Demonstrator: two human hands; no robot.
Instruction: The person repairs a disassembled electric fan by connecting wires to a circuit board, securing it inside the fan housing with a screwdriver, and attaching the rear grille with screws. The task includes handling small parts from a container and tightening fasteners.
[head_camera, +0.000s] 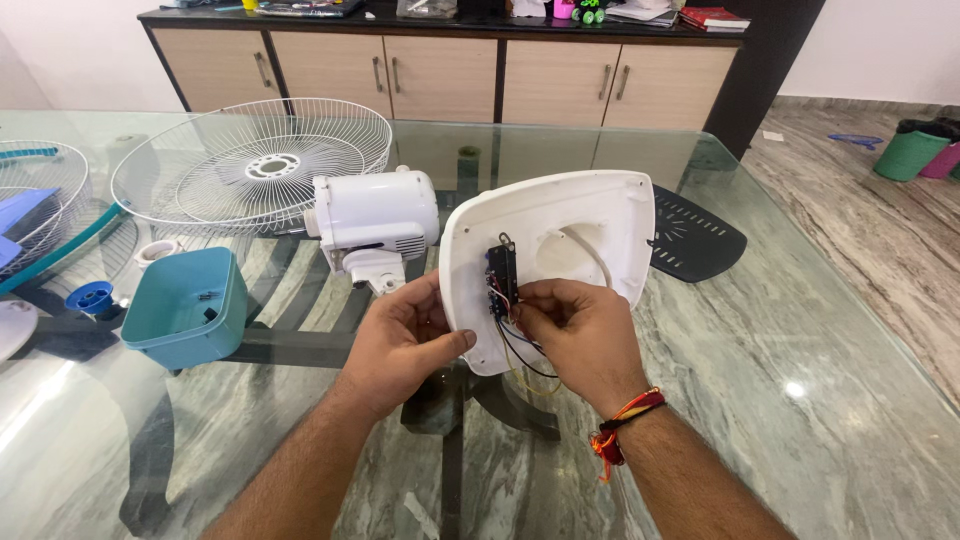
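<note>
We've got the rounded white plastic fan base cover (560, 240) tilted up over the glass table (800, 330), left hand (400, 345) pinching its left edge, right hand (575, 335) fingers closed on the small dark circuit board (502, 275) inside it. Those thin red, black and yellow wires (525, 355) look fragile, a tug could snap a joint. Left of the cover: glossy white motor housing (375, 215), teal plastic box (188, 305)

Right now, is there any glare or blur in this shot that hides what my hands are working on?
In the head view, both hands are sharp: the left hand grips the white panel, the right hand pinches at the small circuit board. The glass table shows a small bright glare spot at the right and reflections at the far left, clear of the work. Edges bend slightly from the wide lens.
</note>
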